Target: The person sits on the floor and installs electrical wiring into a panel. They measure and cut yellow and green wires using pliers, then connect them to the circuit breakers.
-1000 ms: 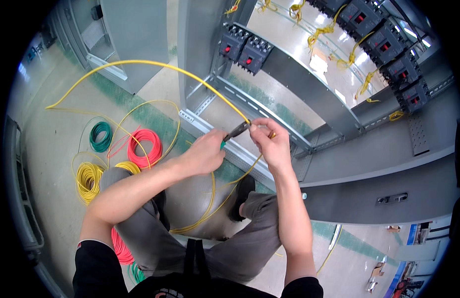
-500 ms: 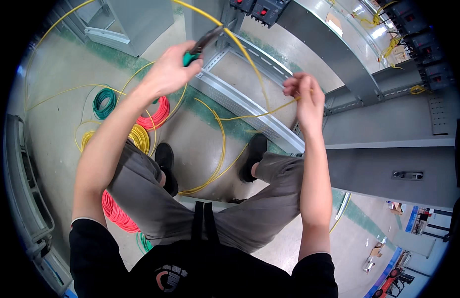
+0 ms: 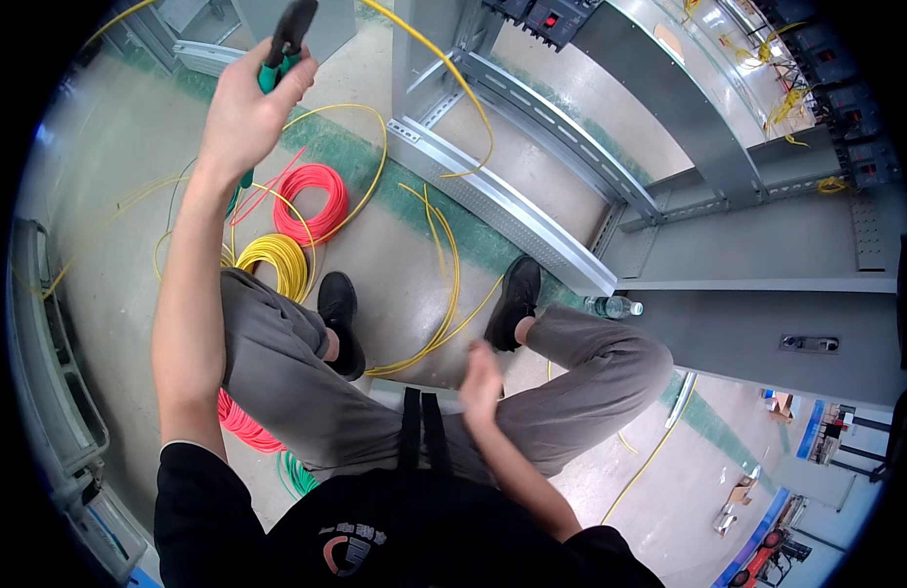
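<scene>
My left hand is raised at the upper left, its fingers wrapped round green-handled cable cutters with dark jaws pointing up. Low over my lap, between the knees, is my right hand; motion smears its fingers, and I see nothing certain in them. A thick yellow wire hangs from the top of the view, its lower end curling in front of the metal cabinet frame. More yellow wire lies in long curves on the floor between my black shoes.
Coils of red wire and yellow wire lie on the floor by my left leg. A clear bottle lies beside the cabinet base. Black circuit breakers are mounted above. A grey cart stands at far left.
My left hand has moved up and left with the cable cutters, away from the hanging wire. My right hand has left the yellow wire's end and dropped to my lap.
</scene>
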### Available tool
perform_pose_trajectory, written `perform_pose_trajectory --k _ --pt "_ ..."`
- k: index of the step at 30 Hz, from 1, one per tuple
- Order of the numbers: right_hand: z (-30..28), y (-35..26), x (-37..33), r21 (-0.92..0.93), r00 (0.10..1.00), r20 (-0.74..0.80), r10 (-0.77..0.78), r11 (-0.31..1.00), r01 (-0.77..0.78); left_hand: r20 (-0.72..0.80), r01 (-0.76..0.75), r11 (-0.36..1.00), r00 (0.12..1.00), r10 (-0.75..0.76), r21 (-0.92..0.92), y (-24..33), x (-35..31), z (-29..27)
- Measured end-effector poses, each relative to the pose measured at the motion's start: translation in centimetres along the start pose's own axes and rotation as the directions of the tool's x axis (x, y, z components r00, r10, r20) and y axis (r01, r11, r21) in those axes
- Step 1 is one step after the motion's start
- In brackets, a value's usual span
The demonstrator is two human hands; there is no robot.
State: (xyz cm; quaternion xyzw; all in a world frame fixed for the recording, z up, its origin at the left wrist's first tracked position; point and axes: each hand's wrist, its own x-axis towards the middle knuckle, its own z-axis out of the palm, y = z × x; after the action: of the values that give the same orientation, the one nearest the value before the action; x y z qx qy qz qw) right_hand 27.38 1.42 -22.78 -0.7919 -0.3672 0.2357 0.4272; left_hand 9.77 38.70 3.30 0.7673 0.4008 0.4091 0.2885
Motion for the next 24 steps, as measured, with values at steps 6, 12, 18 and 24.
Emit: perform_pose_trajectory --k 6,12,18,24 --pt "5.8 1.8 -2.9 -0.107 0.929 0.316 0.192 0.980 -0.166 0.104 -0.004 1.000 0.995 0.005 -0.014 1.0 0.0 1.2" --pt "4.3 1.5 1.9 -0.119 0.924 0.321 0.207 0.977 -0.178 0.157 -0.095 0.995 0.983 0.091 0.021 2.3 -1.2 3.0" --pt "-4.1 -13.0 12.3 -0.038 0.861 -0.370 -0.349 0.932 0.361 0.157 -0.155 0.988 0.976 0.154 -0.004 3.2 -2.8 4.4" --pt "-9.8 -22.5 20.1 -0.017 0.849 0.228 -0.476 0.870 0.492 0.219 -0.143 0.986 0.963 0.159 -0.090 4.6 -3.8 5.5"
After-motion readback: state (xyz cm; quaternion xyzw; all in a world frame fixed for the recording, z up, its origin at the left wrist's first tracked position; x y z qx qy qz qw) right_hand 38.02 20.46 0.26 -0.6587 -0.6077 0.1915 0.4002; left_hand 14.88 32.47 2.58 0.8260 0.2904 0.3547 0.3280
